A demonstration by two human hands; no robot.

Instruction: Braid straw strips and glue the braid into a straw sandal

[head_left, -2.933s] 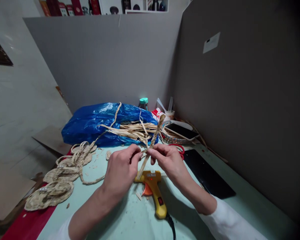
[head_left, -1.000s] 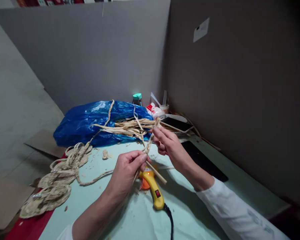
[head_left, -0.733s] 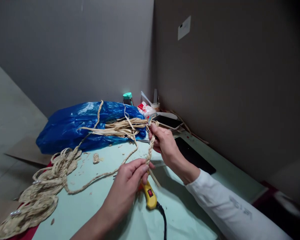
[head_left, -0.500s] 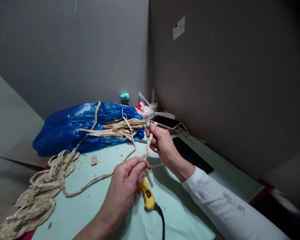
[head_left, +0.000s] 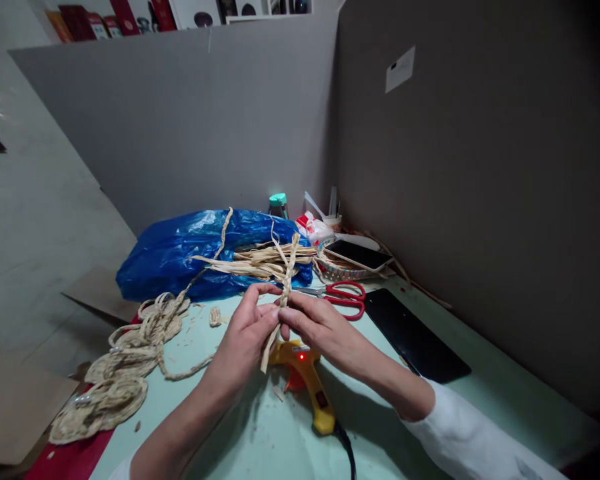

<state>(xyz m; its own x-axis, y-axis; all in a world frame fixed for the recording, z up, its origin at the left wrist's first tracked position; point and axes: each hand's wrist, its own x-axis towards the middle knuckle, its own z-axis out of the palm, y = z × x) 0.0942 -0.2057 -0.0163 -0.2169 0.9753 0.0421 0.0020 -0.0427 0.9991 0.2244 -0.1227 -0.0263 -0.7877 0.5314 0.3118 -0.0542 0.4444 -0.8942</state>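
A braided straw cord [head_left: 289, 269] stands up between my two hands, its loose flat ends pointing down toward me. My left hand [head_left: 253, 327] pinches it low down with thumb and fingers. From the other side my right hand [head_left: 323, 327] grips the same stretch, the fingertips of both hands meeting there. Just under the hands lies a yellow hot glue gun [head_left: 313, 387] with its red light lit. Coiled lengths of braided straw [head_left: 120, 370] spread along the left table edge, and one length runs in toward my left hand.
Behind the hands, a blue plastic bag [head_left: 160, 250] has straw strips [head_left: 255, 261] sticking out. Red-handled scissors [head_left: 347, 300] lie right of it. A phone [head_left: 359, 254] rests on a woven basket [head_left: 333, 271], near a black flat panel [head_left: 415, 333]. Grey partitions [head_left: 220, 127] close off the back and right.
My right hand has come down the braid to meet my left hand. The braid's upper end now stands free, and the scissors and basket show more fully. The view has shifted left.
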